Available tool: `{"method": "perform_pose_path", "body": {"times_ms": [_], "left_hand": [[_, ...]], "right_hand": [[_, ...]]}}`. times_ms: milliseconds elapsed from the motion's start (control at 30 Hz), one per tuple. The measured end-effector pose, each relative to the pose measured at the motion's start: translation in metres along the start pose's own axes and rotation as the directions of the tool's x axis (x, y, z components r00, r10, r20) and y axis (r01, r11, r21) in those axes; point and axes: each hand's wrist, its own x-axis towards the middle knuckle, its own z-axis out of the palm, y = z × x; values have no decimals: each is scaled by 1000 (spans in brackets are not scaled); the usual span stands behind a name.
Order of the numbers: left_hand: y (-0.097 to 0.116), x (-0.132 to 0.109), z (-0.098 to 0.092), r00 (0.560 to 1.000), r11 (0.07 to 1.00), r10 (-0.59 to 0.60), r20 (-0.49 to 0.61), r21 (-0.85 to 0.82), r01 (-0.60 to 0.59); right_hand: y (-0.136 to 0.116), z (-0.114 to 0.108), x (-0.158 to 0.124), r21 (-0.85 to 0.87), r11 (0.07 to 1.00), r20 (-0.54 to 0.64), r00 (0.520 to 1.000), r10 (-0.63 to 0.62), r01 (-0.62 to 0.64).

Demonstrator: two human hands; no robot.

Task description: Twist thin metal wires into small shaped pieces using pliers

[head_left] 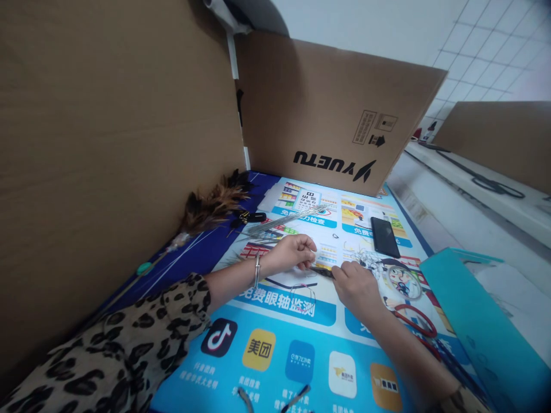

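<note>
My left hand is closed in a pinch over the printed sheet, and whatever is between its fingertips is too small to make out. The fingers of my right hand are wrapped round a tool that looks like pliers; its dark, narrow jaws point left and reach the left fingertips. Just below the hands lies a faint thin wire loop. Beyond the left hand is a bundle of straight silvery wires. Tangled wire pieces lie past the right hand.
A black phone lies at right, near a red-handled tool and a teal box. Tall cardboard panels stand at the back and left. A feather duster leans along the left side.
</note>
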Motion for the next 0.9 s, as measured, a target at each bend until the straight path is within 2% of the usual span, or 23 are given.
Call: {"method": "perform_pose_path", "body": {"times_ms": [100,167,333,433,567,767,833,900], "left_hand": [[3,-3,1,998,993,57,2,108,-56],[5,-6,2,993,964,119,1,240,-116],[10,-12,1,946,746,311,88,594,-301],[13,-15,1,925,637,336,177,681,-361],[14,-17,2,894,554,328,306,704,-444],[16,-19,3,876,549,328,354,683,-482],[15,-17,3,887,572,335,318,679,-460],[13,-14,2,911,621,348,220,675,-400]], "right_hand": [[0,2,0,55,997,61,997,42,-45],[0,2,1,98,992,118,991,68,-79],[3,-4,5,204,967,259,961,94,-150],[7,-8,7,267,948,315,945,84,-173],[10,-9,9,322,928,362,930,61,-186],[12,-8,8,344,919,385,921,50,-194],[12,-6,7,354,914,388,920,52,-201],[10,-3,6,356,907,384,920,77,-224]]}}
